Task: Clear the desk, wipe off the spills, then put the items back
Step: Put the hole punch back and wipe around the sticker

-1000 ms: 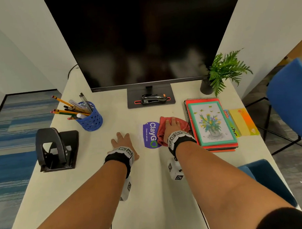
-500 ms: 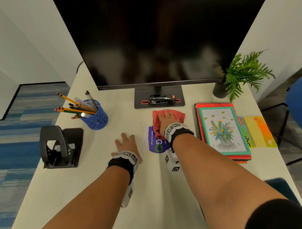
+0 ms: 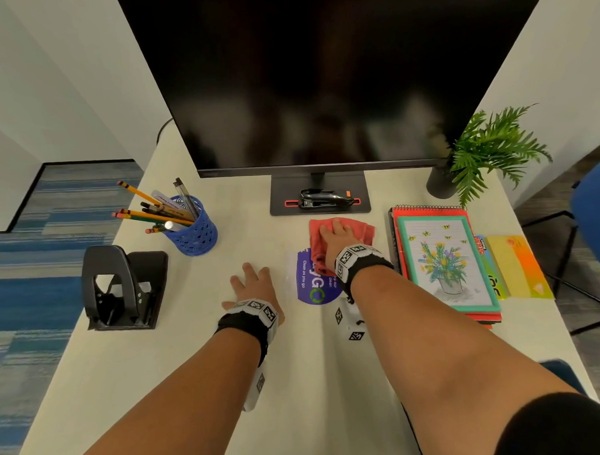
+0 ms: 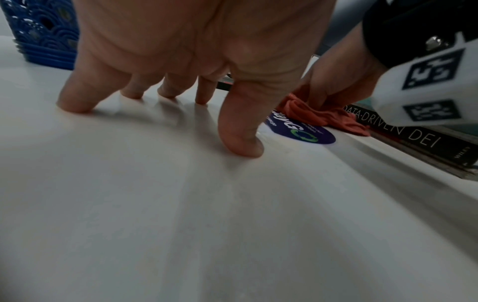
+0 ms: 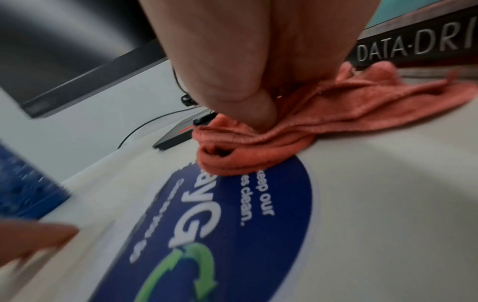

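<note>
- 2 hands down: right hand (image 3: 338, 241) presses red cloth (image 3: 361, 232) flat, fingers straight, between monitor base (image 3: 280, 200) and purple sticker (image 3: 309, 288).
- Left hand (image 3: 253, 285) spread, holding nothing, braces on table (image 3: 194, 367).
- Judgement: keep palm pressure even, overlap strokes; avoid notebook stack (image 3: 446, 263) just beside.
</note>
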